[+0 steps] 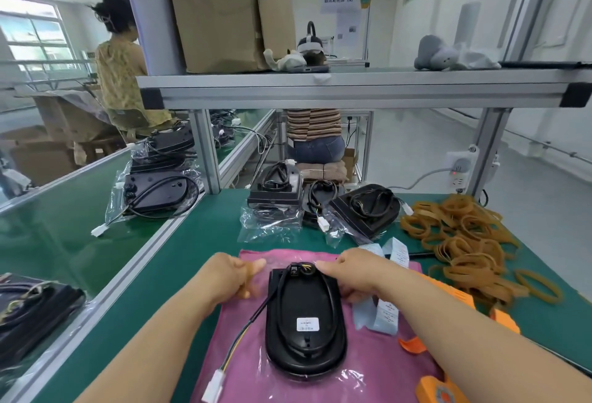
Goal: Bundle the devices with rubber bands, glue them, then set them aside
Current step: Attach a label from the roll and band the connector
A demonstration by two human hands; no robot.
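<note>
Your left hand point(230, 277): curled, pinching a tan band point(246, 278) just left of the device's far end; the band is blurred.
Your right hand point(349, 274): curled against the device's far right edge; whether it grips the band or the casing cannot be told.
Hands: apart, one on each side of the device's far end.
Device point(306, 316): black and oval, on the pink cloth point(243, 332) at the near edge of the worktop point(198, 242), with a white label on top and a cable looped round it.
Plug point(214, 383): white, at the cable's end, on the cloth's near left part.
Band pile point(464, 242): loose, by the worktop's right edge.
Spare devices point(365, 207): along the far edge, some in clear bags.
Orange tool point(499, 316): near right, beside your right forearm.
</note>
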